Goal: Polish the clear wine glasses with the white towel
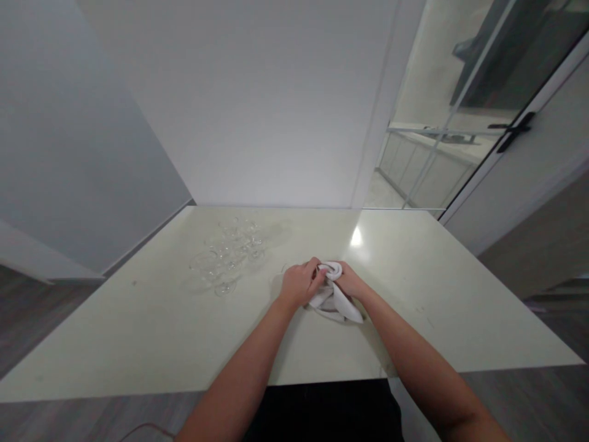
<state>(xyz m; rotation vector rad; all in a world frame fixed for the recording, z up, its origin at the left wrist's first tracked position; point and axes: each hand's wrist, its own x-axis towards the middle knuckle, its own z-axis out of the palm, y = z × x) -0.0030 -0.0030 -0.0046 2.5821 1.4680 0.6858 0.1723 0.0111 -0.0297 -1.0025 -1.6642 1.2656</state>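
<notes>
Head camera shows me the left hand and the right hand closed around a bunched white cloth; whether it wraps anything, I cannot tell. I see this cloth between the near and far edges of the white table, with clear glassware clustered toward the table's far left corner.

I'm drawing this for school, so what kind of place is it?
It looks like somebody's home, perhaps a dining spot beside a kitchen. The clues are the shiny pale table, the clear glassware on it, and low cabinets in the next room.
</notes>
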